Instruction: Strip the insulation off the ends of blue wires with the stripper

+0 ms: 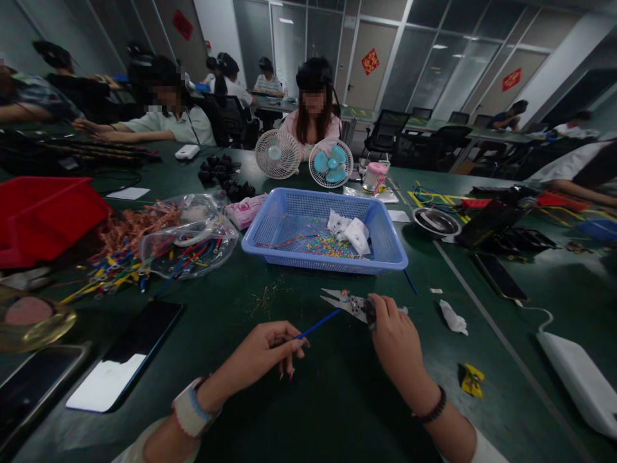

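Note:
Between the thumb and fingers of my left hand is a blue wire, its free end pointing up and right. My right hand is closed round the handles of a wire stripper, whose jaws point left and stand apart. The wire's tip lies close to the tool's jaws; whether they touch I cannot tell. Thin copper strands are scattered on the green table beyond my left hand.
A blue plastic basket with colourful bits and crumpled tissue stands ahead. To the left are a clear bag of cables, copper wire bundles, a red bin and phones. A power bank lies right. A co-worker sits opposite, behind two fans.

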Demonstrator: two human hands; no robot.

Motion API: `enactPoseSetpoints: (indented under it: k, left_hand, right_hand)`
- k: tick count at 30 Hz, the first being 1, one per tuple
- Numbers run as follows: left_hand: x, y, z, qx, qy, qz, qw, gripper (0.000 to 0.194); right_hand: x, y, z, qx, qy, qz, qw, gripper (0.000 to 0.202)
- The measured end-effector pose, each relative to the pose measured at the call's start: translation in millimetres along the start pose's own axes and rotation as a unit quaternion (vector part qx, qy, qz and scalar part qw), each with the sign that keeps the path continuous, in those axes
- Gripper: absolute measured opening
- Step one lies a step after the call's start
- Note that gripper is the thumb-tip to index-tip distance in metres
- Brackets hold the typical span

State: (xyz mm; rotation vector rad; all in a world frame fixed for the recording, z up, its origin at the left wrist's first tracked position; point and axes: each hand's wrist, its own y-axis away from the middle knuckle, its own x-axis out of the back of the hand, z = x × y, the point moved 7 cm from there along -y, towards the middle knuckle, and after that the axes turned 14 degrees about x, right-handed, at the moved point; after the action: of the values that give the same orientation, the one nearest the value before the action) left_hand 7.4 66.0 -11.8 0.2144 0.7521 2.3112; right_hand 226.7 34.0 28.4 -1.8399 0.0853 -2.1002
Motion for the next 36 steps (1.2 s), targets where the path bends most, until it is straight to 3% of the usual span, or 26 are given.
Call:
enactPoseSetpoints:
  k: [9,18,24,36]
  left_hand:
    - [3.8,0,0,-0.012,-0.033,-0.014,0.999,0.037]
    - [8.3,2,1,-0.024,-0.077,-0.008,0.997,0.035]
    - [9.3,1,1,-0.019,-0.070,-0.005,0.997,0.034]
    - [6.3,3,3,-0.003,-0.082,-0.013,0.996,0.039]
  right_hand:
    - [11,0,12,-0.007,-0.002,0.004,1.000,0.027]
    - [15,1,19,0.035,-0.057,0.051,0.996,0.056]
    - [13,3,20,0.028,-0.081,0.045,0.995,0.063]
    - [15,3,25,-0.009,-0.034,0.017,0.999,0.036]
